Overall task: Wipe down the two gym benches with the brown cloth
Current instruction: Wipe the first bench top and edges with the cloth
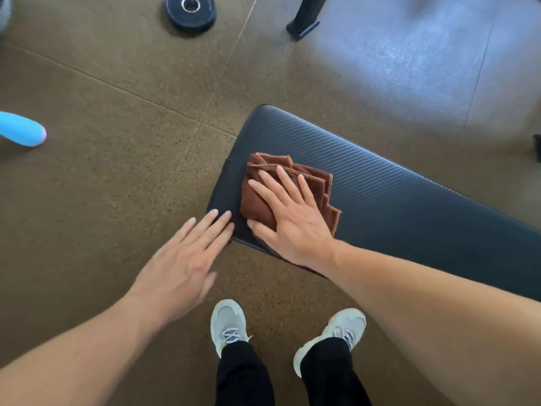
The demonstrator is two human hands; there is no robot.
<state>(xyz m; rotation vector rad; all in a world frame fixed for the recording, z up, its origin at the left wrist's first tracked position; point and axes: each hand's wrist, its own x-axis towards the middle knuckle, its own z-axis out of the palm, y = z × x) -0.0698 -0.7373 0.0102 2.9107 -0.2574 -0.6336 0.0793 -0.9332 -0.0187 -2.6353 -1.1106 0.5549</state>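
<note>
Brown speckled rubber floor (96, 183) fills most of the view, with thin lines where the big squares meet. At the top right the floor looks pale and shiny from light.

A long black padded gym bench (409, 200) with fine ribbed stripes lies across the right side. Its rounded end points toward the middle of the view.

A folded brown cloth (316, 183) with stitched edges sits on that end of the bench. You can see its layers fanned out at the right side.

The right hand (292, 218) lies flat on top of the cloth. Its fingers are spread wide and press the cloth down on the bench. The thumb sticks out to the left, near the bench's front edge.

The left hand (181, 259) is open too, with the fingers straight and close together. Its fingertips are at the corner of the bench, just beside the cloth. I cannot tell if they touch the bench. This hand holds nothing.

Down below, two pale grey sneakers (229, 323) stand on the floor under black trouser legs (243, 376).

At the top, a round black weight plate (190, 10) with a shiny metal hole lies flat on the floor. To its right is a black metal foot of some frame (304, 22). At the left edge, a light blue rounded thing (22, 128) pokes in; I cannot tell what it is.
</note>
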